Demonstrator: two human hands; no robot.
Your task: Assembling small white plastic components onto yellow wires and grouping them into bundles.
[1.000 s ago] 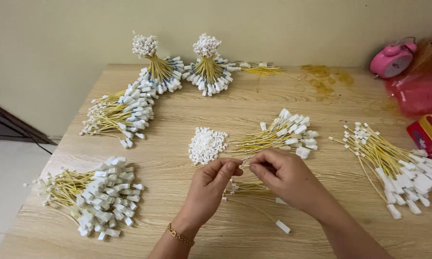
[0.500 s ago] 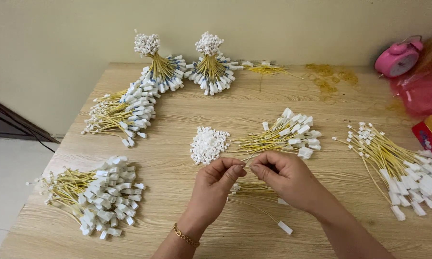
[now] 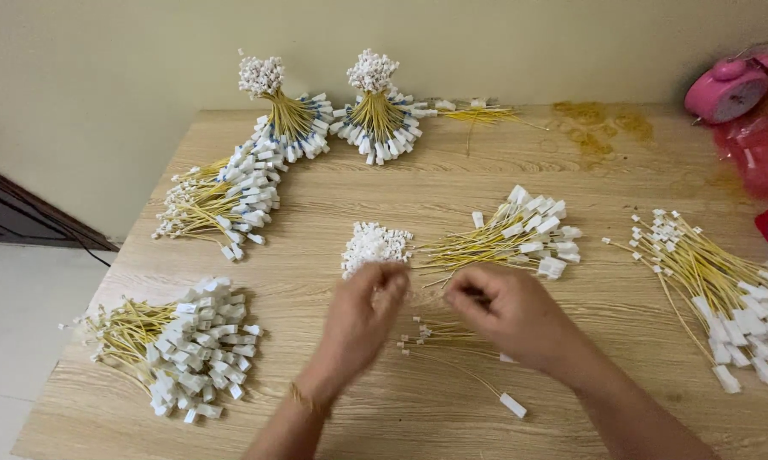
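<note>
Motion-blurred hands (image 3: 435,307), grip indiscernible

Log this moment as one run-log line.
left hand: by small white connector pile | right hand: pinching, contents unclear | yellow wire bundle behind | wooden table

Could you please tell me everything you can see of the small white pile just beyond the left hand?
The small white pile is a loose heap of tiny white connector pieces, plastic by the look, lying directly on the wooden table. It has no wires attached. It sits near the table's middle, left of a fan of yellow wires with white plugs. The left hand is blurred just in front of it; contact cannot be told.
</note>
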